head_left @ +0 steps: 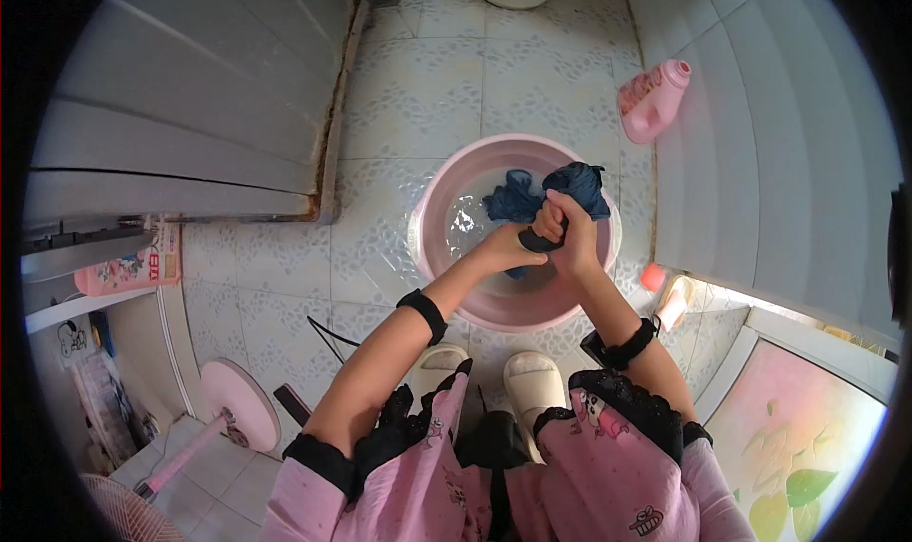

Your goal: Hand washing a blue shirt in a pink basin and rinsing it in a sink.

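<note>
Both my hands grip one dark blue wet-looking cloth garment above a pink round basin. My right hand is closed around its bunched middle, with a loose bundle sticking out past the fist. Close beside it, my left hand is closed on the lower, twisted end; its fingers are partly hidden behind the cloth. More dark blue cloth lies in the cloudy water of the basin, and I cannot tell whether it is part of the same piece.
A pink detergent bottle without a cap stands by the right wall. Its likely red cap lies on the tiled floor. A pink fan is at lower left, a grey cabinet at upper left. My feet wear cream slippers.
</note>
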The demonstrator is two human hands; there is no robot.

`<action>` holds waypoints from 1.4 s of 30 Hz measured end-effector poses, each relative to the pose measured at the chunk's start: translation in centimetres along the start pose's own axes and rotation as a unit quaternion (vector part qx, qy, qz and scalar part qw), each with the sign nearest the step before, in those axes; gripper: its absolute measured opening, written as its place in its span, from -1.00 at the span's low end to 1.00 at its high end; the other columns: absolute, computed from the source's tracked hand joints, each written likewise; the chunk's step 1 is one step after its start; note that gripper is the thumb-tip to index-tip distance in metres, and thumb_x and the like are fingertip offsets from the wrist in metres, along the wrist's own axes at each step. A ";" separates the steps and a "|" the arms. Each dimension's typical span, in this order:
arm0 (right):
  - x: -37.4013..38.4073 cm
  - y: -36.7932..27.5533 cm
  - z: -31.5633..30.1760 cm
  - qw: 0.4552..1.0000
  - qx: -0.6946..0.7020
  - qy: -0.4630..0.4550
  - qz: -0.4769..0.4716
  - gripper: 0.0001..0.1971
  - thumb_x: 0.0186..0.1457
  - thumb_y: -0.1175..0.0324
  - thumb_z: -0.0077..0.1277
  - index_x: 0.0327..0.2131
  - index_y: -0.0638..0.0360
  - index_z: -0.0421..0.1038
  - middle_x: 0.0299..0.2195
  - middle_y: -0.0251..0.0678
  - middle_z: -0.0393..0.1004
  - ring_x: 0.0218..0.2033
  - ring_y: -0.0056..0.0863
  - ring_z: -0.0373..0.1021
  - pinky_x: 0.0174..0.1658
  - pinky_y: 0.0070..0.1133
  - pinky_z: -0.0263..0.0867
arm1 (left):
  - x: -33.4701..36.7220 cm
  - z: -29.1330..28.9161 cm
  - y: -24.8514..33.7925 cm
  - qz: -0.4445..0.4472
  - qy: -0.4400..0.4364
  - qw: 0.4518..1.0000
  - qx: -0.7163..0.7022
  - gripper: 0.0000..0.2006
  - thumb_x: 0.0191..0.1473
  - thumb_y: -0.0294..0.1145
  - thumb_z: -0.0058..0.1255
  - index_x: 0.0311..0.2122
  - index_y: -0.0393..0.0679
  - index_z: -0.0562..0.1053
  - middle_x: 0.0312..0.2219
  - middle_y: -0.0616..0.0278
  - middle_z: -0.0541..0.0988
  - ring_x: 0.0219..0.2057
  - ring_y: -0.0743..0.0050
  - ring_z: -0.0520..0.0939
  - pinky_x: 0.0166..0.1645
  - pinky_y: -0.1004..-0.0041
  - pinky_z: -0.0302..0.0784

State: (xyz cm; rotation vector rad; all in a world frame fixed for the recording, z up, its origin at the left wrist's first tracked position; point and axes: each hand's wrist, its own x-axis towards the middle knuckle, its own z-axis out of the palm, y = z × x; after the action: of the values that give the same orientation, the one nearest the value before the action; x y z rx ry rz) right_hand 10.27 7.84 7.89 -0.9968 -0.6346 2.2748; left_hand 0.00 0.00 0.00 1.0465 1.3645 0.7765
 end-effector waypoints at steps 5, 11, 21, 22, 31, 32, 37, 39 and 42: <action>-0.4 -0.3 -0.4 1.000 -0.003 -0.018 0.003 -0.67 -0.04 0.40 -0.12 -0.79 0.06 0.06 -0.85 -0.46 0.02 -0.80 -0.67 -0.08 -0.65 -0.68 -0.12 | 0.5 0.5 0.2 -0.049 0.011 0.999 -0.010 -0.53 -0.41 -0.20 0.18 -0.30 -0.23 0.43 -0.47 0.06 0.53 -0.41 0.26 0.54 -0.27 0.44 0.39; -0.1 0.1 -0.3 1.000 -0.007 -0.023 -0.005 -0.67 -0.03 0.41 -0.13 -0.79 0.07 0.05 -0.85 -0.46 0.02 -0.80 -0.67 -0.08 -0.66 -0.68 -0.12 | 0.6 0.1 -0.5 -0.032 0.094 0.992 0.074 -0.61 -0.38 -0.32 0.12 -0.30 -0.19 0.42 -0.45 0.13 0.53 -0.38 0.35 0.54 -0.23 0.47 0.39; -0.1 0.3 -0.7 0.999 -0.020 -0.026 -0.014 -0.67 -0.03 0.41 -0.13 -0.80 0.07 0.07 -0.85 -0.46 0.03 -0.81 -0.67 -0.08 -0.66 -0.68 -0.13 | 0.6 0.5 -1.4 -0.042 0.082 0.993 0.068 -0.63 -0.38 -0.36 0.11 -0.32 -0.22 0.43 -0.49 0.17 0.54 -0.43 0.38 0.55 -0.27 0.47 0.40; -0.1 0.3 -0.6 1.000 -0.019 -0.022 -0.011 -0.66 -0.03 0.41 -0.13 -0.80 0.07 0.06 -0.85 -0.46 0.02 -0.81 -0.67 -0.08 -0.66 -0.68 -0.13 | 0.4 0.6 -1.8 -0.026 0.099 0.994 0.051 -0.62 -0.39 -0.35 0.12 -0.32 -0.23 0.43 -0.51 0.18 0.54 -0.43 0.39 0.55 -0.27 0.48 0.40; 0.6 -1.5 -2.2 1.000 0.011 0.001 -0.022 -0.65 -0.03 0.37 -0.13 -0.80 0.03 0.03 -0.85 -0.48 0.00 -0.81 -0.65 -0.09 -0.63 -0.68 -0.10 | -0.9 -0.5 -1.6 -0.097 0.062 0.993 -0.039 -0.72 -0.25 -0.41 0.13 -0.34 -0.28 0.44 -0.54 0.25 0.53 -0.53 0.55 0.52 -0.41 0.58 0.41; 0.7 -1.6 -2.6 1.000 -0.005 -0.012 -0.022 -0.65 -0.01 0.36 -0.16 -0.79 0.03 0.04 -0.86 -0.47 -0.01 -0.80 -0.65 -0.09 -0.61 -0.67 -0.10 | -0.8 -0.3 -1.3 -0.119 0.077 0.989 -0.033 -0.72 -0.23 -0.38 0.11 -0.34 -0.28 0.45 -0.55 0.22 0.53 -0.52 0.52 0.53 -0.40 0.55 0.41; 0.7 -1.6 -3.1 0.998 -0.048 -0.030 -0.012 -0.65 0.01 0.36 -0.18 -0.79 0.04 0.03 -0.86 -0.47 -0.02 -0.79 -0.65 -0.10 -0.60 -0.68 -0.11 | -1.2 0.1 1.3 -0.154 0.123 0.980 0.027 -0.70 -0.22 -0.31 0.06 -0.33 -0.28 0.46 -0.56 0.11 0.52 -0.52 0.40 0.54 -0.39 0.46 0.41; 0.8 -1.1 -3.5 0.994 -0.096 -0.033 -0.035 -0.67 0.00 0.37 -0.16 -0.78 0.06 0.07 -0.85 -0.47 0.02 -0.80 -0.66 -0.08 -0.63 -0.69 -0.13 | -1.0 0.3 0.3 -0.053 0.183 0.978 0.083 -0.68 -0.25 -0.30 0.04 -0.33 -0.25 0.45 -0.57 0.04 0.51 -0.53 0.31 0.54 -0.38 0.38 0.40; 0.1 -1.3 -3.3 0.980 -0.184 -0.007 -0.071 -0.72 -0.07 0.43 -0.04 -0.77 0.11 0.18 -0.81 -0.49 0.15 -0.80 -0.72 0.00 -0.68 -0.71 -0.10 | -0.8 0.3 0.5 -0.114 0.170 0.976 0.075 -0.72 -0.27 -0.34 0.01 -0.38 -0.28 0.47 -0.57 0.07 0.51 -0.54 0.34 0.52 -0.40 0.38 0.38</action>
State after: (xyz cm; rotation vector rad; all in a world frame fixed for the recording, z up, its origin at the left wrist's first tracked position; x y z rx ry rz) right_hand 13.14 9.50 6.61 -1.0657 -1.1261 2.0817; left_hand 0.30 -0.59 0.75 0.8753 1.8251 0.7095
